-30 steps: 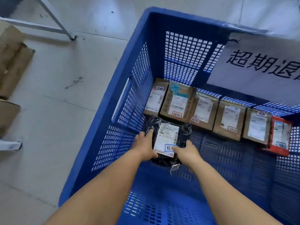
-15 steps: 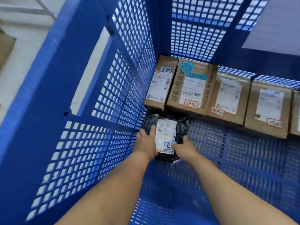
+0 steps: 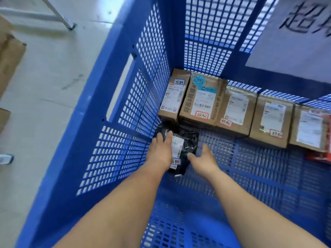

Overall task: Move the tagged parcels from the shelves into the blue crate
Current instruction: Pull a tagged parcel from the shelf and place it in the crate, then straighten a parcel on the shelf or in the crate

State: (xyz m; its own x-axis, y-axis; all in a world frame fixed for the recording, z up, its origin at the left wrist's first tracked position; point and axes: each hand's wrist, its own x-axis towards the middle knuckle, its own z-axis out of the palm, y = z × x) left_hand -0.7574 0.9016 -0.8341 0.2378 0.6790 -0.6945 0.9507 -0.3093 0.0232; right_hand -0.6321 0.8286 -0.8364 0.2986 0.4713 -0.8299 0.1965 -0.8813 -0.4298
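A black plastic parcel (image 3: 188, 147) with a white label and a blue-edged tag lies on the floor of the blue crate (image 3: 111, 140), in its near left corner. My left hand (image 3: 160, 153) rests flat on the parcel's left side, fingers stretched forward. To its right, my right hand (image 3: 204, 161) hovers with fingers apart, the thumb tip near the parcel's edge. Just beyond the parcel, a row of tagged brown boxes (image 3: 202, 99) stands along the crate's back wall.
A red parcel (image 3: 318, 156) sits at the right end of the box row. A white paper sign (image 3: 295, 38) with black writing hangs on the crate's back wall. Left of the crate, outside it, are flattened cardboard (image 3: 10, 54) and a metal frame leg (image 3: 59, 15).
The black parcel has come to rest on the crate floor. My right hand has let go and drawn right; my left hand has slid over the parcel's top.
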